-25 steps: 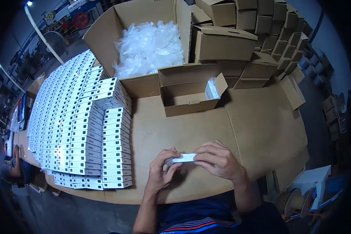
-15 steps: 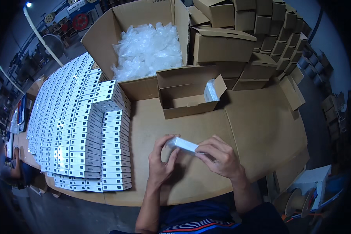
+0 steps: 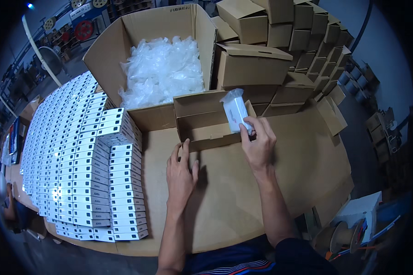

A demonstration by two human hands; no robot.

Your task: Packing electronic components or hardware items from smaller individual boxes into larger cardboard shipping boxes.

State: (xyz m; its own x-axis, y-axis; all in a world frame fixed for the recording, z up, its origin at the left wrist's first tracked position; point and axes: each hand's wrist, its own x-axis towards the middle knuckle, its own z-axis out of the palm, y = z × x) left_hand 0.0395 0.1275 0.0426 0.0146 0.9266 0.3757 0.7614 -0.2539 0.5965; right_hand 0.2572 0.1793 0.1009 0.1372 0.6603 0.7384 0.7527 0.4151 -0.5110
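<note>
My right hand (image 3: 260,142) pinches the lower end of a small white box in a clear plastic bag (image 3: 235,112). It holds the box tilted over the right end of an open brown carton (image 3: 215,142). The carton's right end and whatever stands there are largely hidden behind it. Close to the carton's front left corner, my left hand (image 3: 181,176) is empty with its fingers apart; whether the fingertips touch the carton is hard to tell.
Many stacked white boxes (image 3: 69,160) fill the table's left side. Behind the small carton stands a large carton (image 3: 105,59) of clear plastic bags (image 3: 165,73). Brown cartons (image 3: 254,66) pile up at the back right. A cable spool (image 3: 339,238) sits at lower right.
The bagged white box has gone from between both hands, above the near table, forward to the carton in my right hand. My left hand has let go of it and moved toward the carton's front.
</note>
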